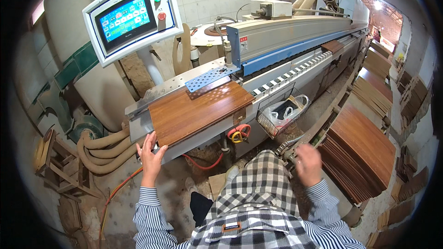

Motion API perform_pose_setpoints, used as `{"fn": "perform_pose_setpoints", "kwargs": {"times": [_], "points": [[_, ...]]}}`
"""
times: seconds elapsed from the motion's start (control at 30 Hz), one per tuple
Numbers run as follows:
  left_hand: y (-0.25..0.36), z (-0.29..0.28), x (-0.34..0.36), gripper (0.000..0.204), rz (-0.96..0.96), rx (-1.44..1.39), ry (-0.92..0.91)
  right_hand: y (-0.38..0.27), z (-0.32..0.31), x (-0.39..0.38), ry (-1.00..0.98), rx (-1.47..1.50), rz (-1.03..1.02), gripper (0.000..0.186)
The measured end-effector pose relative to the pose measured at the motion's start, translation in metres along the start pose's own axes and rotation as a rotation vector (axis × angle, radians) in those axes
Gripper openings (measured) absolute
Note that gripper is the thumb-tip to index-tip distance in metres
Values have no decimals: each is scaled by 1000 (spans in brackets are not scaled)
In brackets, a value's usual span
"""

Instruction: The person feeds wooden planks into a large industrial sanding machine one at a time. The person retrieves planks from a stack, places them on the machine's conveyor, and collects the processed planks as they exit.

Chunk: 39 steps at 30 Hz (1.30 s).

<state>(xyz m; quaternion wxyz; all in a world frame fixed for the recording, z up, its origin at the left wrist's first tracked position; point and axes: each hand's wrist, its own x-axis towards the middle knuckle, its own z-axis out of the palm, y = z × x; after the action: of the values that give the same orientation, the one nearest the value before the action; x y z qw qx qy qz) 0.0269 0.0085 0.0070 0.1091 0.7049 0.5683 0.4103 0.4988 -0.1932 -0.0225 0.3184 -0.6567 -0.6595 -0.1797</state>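
somewhat blurred right hand [308, 164], left hand [151, 160] beside brown board [196, 113]

- We wear a black-and-white checked apron [258, 186], its cloth creased.
- On the apron's upper part we carry a small dark label [231, 226] edged in orange.
- Either side of the apron, our long sleeves [150, 219] show narrow blue and white stripes.
- Left of the apron, our trouser leg [200, 208] is dark.
- Beyond the apron, our shoes [232, 173] look pale.

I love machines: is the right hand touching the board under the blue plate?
No, the right hand is apart, right of the board.
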Motion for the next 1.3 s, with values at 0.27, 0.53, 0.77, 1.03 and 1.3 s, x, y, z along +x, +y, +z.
{"fn": "perform_pose_setpoints", "kwargs": {"times": [0.27, 0.53, 0.77, 1.03, 1.3], "points": [[18, 23, 13, 64, 16, -20, -31, 104, -50, 39, -167, -496, 228, 45], [45, 74, 21, 67, 194, 197, 74, 87, -52, 17, -43, -503, 126, 29], [37, 89, 17, 55, 310, 318, 179, 11, -66, -49, 282, 15, 378, 19], [39, 85, 17, 49, 341, 303, 183, 103, -78, -85, 920, 1047, 1178, 26], [37, 83, 17, 49, 322, 308, 154, 54, -78, -91, 761, 1390, 1147, 36]]}}
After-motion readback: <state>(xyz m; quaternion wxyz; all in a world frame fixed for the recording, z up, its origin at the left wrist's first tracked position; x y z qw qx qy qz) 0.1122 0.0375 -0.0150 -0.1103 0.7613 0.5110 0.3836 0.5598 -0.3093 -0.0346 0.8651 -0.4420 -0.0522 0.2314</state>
